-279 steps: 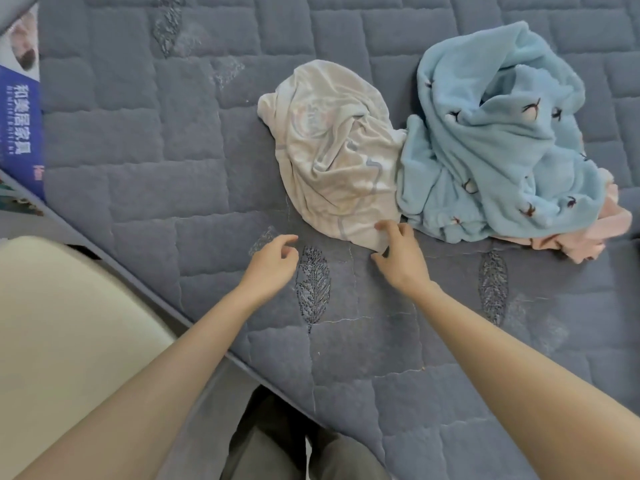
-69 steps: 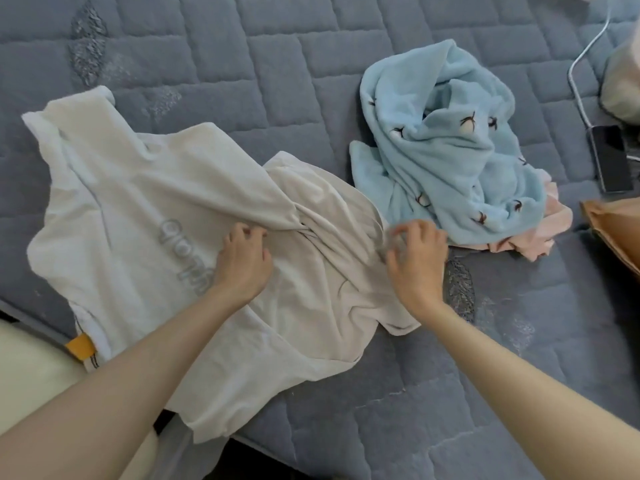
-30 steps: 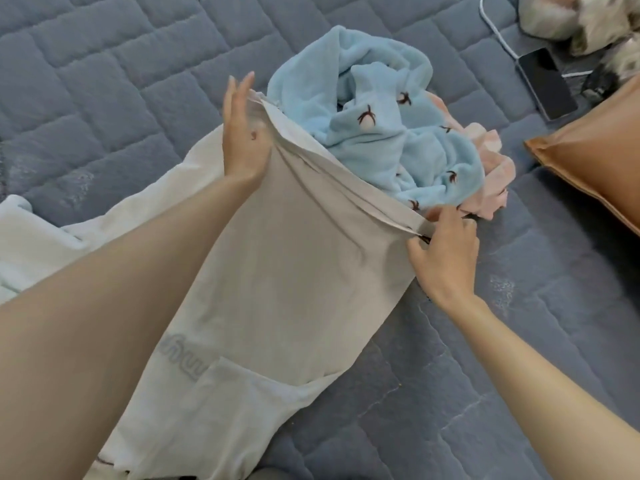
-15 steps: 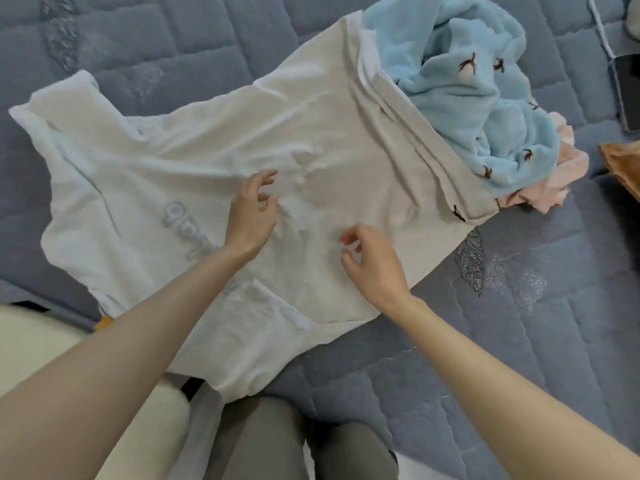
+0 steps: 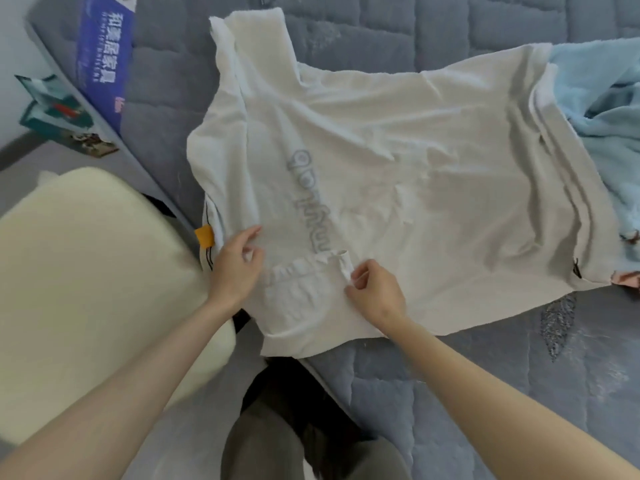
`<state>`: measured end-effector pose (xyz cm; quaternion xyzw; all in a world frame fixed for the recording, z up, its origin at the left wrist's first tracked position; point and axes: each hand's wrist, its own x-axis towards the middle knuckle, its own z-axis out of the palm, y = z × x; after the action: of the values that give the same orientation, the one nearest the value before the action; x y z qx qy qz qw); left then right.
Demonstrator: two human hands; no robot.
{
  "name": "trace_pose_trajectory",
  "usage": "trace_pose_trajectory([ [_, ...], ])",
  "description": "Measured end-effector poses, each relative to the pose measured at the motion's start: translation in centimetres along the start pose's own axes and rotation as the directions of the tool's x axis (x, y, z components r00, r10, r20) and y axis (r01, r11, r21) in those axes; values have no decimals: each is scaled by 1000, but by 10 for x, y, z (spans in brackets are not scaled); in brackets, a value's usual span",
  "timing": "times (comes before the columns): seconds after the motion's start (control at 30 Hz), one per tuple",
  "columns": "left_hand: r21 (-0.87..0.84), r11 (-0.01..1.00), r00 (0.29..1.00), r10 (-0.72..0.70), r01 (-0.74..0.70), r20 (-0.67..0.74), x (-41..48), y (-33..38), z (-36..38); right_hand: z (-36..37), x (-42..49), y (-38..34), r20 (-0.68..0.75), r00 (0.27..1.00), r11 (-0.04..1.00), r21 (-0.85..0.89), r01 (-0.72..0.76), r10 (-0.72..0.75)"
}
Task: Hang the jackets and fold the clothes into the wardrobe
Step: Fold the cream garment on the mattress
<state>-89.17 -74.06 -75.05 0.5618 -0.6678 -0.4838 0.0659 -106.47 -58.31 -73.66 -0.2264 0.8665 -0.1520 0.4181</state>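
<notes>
- The white T-shirt [image 5: 398,174] lies spread out, printed side up, on the quilted grey bed [image 5: 450,393], its hem end draped over the blue fleece garment [image 5: 606,109] at the far right.
- The right hand [image 5: 375,289] has its fingers [image 5: 358,271] curled and pinching the edge of the near sleeve [image 5: 304,292], which lies folded in over the shirt body.
- The left hand [image 5: 235,268] rests on the shirt just beside that sleeve's shoulder seam, fingers loosely bent; whether it has cloth nipped or only presses on it, I cannot tell.
- Judged progress: early. The shirt looks laid out and mostly smoothed, though wrinkles run across the middle, and the near sleeve is probably the first fold in hand.
- Left on this shirt: the far sleeve [image 5: 249,46] sticks out unfolded, the body has not been folded over, and the hem needs lifting off the fleece.
- Left overall: the blue fleece is a crumpled heap, a pink garment [image 5: 627,278] peeks out beneath it, and neither is folded.
- No wardrobe, hanger or jacket appears in this view (so nothing here shows anything put away yet).
- A cream cushion [image 5: 86,289] sits beside the bed at the person's left.
</notes>
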Motion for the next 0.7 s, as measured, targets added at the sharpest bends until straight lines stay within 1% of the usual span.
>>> trace_pose_trajectory([
  [0.1,-41,999,997,-20,17,-80,17,4,-15,-2,7,-15,-21,996,996,34,83,-82],
  [0.17,-31,999,989,-17,12,-147,32,10,-28,-6,13,-30,-20,988,986,62,156,-156],
  [0.27,44,999,969,33,-22,-245,58,20,-48,-16,29,-58,-10,978,977,43,211,-210],
  [0.33,106,994,952,31,2,-306,79,25,-58,-22,44,-79,3,970,970,-2,243,-243],
  [0.37,56,998,954,-18,37,-298,89,27,-63,-24,52,-90,8,967,967,-18,256,-256],
  [0.4,-56,995,962,-91,80,-257,99,29,-66,-26,61,-100,9,963,963,-29,268,-268],
  [0.43,-180,976,969,-157,122,-192,108,31,-68,-27,69,-110,7,960,960,-38,279,-279],
  [0.5,-323,927,966,-236,192,-104,120,34,-68,-27,84,-128,-1,959,958,-49,284,-284],
  [0.53,-388,892,954,-288,234,-87,125,35,-68,-26,90,-136,-1,960,959,-49,279,-279],
  [0.6,-545,778,916,-400,313,-44,132,36,-68,-21,99,-147,-6,961,960,-45,276,-276],
  [0.63,-608,728,906,-422,316,-35,134,36,-70,-18,103,-150,-14,959,958,-46,283,-284],
  [0.67,-652,702,901,-429,287,-66,135,35,-72,-15,106,-153,-23,955,955,-50,294,-295],
  [0.7,-674,700,887,-438,236,-144,135,34,-76,-12,107,-155,-32,951,951,-60,304,-306],
])
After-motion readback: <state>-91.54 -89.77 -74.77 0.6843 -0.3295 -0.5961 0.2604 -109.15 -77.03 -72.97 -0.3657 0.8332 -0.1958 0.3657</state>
